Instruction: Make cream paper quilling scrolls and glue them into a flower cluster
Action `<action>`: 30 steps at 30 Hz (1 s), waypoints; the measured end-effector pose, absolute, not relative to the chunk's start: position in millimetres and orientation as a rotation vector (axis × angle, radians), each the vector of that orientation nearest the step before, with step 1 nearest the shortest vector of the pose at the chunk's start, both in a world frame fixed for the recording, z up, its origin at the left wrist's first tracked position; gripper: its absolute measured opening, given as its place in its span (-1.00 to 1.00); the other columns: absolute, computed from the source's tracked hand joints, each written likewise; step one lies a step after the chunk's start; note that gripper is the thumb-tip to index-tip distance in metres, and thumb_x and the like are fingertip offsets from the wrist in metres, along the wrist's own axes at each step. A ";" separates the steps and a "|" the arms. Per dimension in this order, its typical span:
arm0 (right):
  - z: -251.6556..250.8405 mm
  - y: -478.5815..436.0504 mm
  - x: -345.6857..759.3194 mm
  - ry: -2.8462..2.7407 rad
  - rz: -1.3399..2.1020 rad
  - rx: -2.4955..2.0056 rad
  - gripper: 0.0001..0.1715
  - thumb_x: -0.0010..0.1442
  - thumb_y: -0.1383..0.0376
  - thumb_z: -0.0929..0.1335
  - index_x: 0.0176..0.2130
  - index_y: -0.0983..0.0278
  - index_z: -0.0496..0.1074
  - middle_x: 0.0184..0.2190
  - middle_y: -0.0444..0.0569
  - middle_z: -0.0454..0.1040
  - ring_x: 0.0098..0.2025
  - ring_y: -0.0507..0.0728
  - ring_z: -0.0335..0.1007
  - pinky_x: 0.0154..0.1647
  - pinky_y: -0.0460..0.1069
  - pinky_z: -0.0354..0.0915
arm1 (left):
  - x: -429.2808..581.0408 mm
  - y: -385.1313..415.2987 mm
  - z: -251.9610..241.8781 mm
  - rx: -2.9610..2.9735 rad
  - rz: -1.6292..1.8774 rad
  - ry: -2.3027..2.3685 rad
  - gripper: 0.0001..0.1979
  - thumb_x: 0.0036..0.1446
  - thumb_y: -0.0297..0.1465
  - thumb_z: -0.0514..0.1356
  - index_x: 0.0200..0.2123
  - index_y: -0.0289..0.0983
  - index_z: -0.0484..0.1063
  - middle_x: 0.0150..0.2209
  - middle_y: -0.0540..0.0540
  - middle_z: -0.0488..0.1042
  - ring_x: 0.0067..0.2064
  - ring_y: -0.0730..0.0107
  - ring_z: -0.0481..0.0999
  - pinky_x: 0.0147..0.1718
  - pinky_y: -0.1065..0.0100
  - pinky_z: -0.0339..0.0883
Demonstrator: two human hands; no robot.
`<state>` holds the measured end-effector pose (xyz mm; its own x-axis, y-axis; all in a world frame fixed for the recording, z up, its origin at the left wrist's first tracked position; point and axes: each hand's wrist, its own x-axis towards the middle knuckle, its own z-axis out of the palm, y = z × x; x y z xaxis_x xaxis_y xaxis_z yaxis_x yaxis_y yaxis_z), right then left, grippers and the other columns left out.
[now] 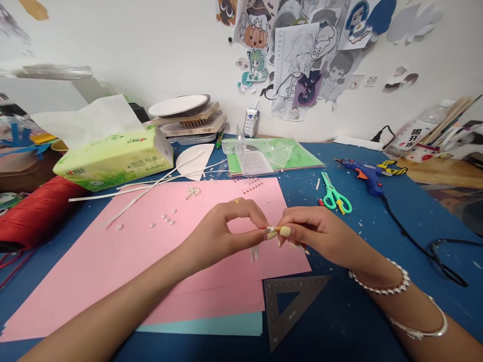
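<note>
Above the pink paper sheets [143,271], my left hand [226,229] pinches a small white piece [270,230] between thumb and fingertips. My right hand [320,231] closes in a pinch on a thin yellow-brown piece [278,229] that meets the white one; its exact kind is too small to tell. Short white strips [254,253] lie on the paper, partly behind my left hand. Several pearl-like beads [165,216] and a flower shape with a stem [192,192] rest farther back on the pink paper.
Right of my hands are green scissors [332,193] and a blue glue gun [362,173] with a black cord. A set square [292,304] lies near the front. Long white strips [158,181], a tissue pack [116,156] and a red thread spool [41,208] occupy the left.
</note>
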<state>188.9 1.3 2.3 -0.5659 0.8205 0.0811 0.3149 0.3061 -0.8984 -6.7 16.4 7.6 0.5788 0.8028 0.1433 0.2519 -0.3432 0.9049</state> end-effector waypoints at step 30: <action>2.2 1.3 187.1 -1.990 1.206 -1.028 -0.67 0.20 0.20 0.16 -0.32 0.30 0.43 -0.52 -0.14 0.35 -0.57 -0.10 0.16 -0.59 -0.16 0.10 | -6.2 15.4 1.5 1.999 0.951 0.872 -0.91 0.03 -0.40 0.15 -0.47 -0.28 0.41 -0.50 -0.01 0.39 -0.38 0.43 0.33 -0.34 0.35 0.16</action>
